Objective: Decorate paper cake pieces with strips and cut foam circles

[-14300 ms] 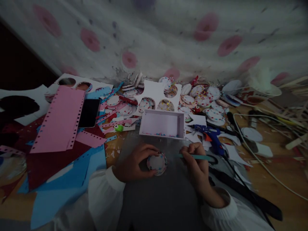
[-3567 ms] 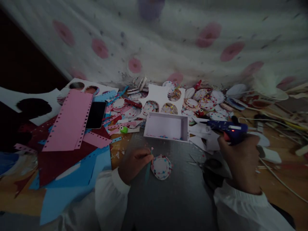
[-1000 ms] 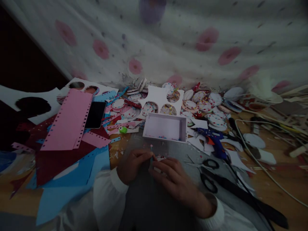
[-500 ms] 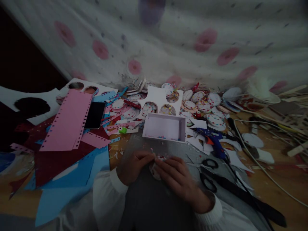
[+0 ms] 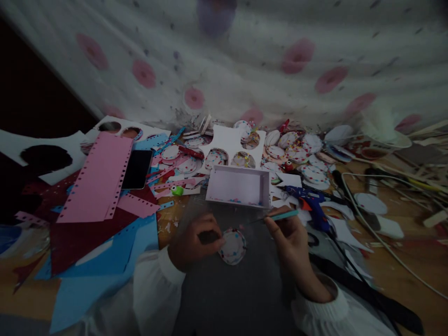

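Dotted Paper Disc Looks Well Along Amid a Crowded Craft Table

In the head camera's view, a white paper disc point(image 5: 233, 247) lies flat on a dark mat point(image 5: 238, 298), between a person's two hands. The left hand point(image 5: 198, 242) curls in a loop, its thumb and forefinger together at the disc's left edge; whether they pinch the rim or only steady it, one cannot tell. The right hand point(image 5: 289, 242) pinches a slim teal tool point(image 5: 284, 215) between thumb and fingers, its thin tip slanting above the mat, apart from the disc.

Red, pink and blue dots ring the disc's border, so its decoration appears largely done; any gaps are too small to make out. More bits lie along the front of a white box point(image 5: 231, 184) just beyond, material apparently unused. Behind it, a pile of dotted discs point(image 5: 296, 144) suggests many finished or part-finished pieces. A blue glue gun point(image 5: 311, 200) lies to the right, in neither hand, and punched pink sheets point(image 5: 96, 177) lie to the left.
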The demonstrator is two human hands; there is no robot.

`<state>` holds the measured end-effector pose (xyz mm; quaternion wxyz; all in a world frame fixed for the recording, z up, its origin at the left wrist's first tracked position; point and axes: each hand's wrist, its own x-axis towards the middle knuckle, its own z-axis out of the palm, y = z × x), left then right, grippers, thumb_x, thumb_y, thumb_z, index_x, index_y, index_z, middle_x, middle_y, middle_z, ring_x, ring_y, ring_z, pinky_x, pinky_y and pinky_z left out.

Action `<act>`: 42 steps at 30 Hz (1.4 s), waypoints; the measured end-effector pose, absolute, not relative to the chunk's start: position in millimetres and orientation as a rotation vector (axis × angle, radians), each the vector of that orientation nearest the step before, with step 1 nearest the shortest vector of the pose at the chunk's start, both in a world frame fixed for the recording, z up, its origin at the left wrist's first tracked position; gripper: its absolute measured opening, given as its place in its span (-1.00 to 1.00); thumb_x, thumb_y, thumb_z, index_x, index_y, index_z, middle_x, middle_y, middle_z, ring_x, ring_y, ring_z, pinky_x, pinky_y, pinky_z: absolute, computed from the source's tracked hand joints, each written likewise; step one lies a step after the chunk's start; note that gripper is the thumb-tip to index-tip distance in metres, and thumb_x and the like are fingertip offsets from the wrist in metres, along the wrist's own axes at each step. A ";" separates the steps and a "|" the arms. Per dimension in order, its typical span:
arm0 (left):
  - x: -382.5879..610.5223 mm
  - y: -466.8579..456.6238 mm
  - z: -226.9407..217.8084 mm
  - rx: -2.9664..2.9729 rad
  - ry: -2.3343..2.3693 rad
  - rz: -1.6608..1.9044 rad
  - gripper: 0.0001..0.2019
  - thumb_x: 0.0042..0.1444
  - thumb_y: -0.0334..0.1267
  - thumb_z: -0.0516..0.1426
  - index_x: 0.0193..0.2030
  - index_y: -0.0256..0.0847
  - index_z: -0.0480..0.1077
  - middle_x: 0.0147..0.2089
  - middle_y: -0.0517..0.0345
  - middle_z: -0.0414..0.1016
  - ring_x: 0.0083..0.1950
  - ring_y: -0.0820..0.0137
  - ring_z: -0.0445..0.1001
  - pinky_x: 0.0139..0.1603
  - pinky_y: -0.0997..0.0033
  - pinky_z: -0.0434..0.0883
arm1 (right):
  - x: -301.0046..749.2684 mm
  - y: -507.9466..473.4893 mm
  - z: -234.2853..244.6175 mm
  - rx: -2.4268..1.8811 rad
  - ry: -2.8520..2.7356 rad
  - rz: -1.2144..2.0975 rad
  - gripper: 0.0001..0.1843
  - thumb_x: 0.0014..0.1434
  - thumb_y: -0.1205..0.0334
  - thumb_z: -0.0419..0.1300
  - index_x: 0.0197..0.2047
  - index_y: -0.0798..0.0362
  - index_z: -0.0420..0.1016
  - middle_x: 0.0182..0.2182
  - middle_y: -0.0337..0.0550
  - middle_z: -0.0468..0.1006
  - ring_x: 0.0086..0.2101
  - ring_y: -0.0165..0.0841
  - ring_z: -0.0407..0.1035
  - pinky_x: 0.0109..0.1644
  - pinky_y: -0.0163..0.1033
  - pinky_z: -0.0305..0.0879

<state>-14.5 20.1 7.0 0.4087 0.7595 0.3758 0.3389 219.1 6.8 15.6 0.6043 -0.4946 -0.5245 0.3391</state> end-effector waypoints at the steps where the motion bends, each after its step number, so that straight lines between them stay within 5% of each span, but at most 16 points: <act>1: -13.3 19.5 7.6 1.945 0.927 0.848 -0.90 0.09 -0.29 0.22 -0.41 -0.25 0.48 -0.38 0.14 0.39 -0.31 0.42 0.38 -0.27 0.43 0.29 | 216.3 4.6 14.8 -1.128 -1.251 0.815 -0.84 0.17 0.14 0.26 -0.32 0.02 0.39 -0.44 -0.25 0.42 -0.43 -0.39 0.36 -0.38 -0.30 0.30; 26: -9.7 18.5 9.3 2.081 0.908 0.831 -0.86 0.13 -0.32 0.19 -0.42 -0.26 0.51 -0.46 0.16 0.41 -0.36 0.43 0.39 -0.30 0.42 0.28 | 206.8 -2.4 6.0 -1.081 -1.638 0.591 -0.89 0.22 0.38 0.17 -0.26 -0.03 0.34 -0.44 -0.29 0.40 -0.42 -0.41 0.34 -0.36 -0.34 0.28; 42: -9.9 17.8 7.6 2.032 0.940 0.820 -0.86 0.13 -0.32 0.20 -0.43 -0.26 0.51 -0.46 0.15 0.41 -0.36 0.43 0.39 -0.28 0.40 0.29 | 208.5 -2.5 3.5 -1.075 -1.558 0.592 -0.93 0.21 0.34 0.19 -0.24 -0.01 0.37 -0.40 -0.23 0.42 -0.38 -0.37 0.36 -0.34 -0.29 0.32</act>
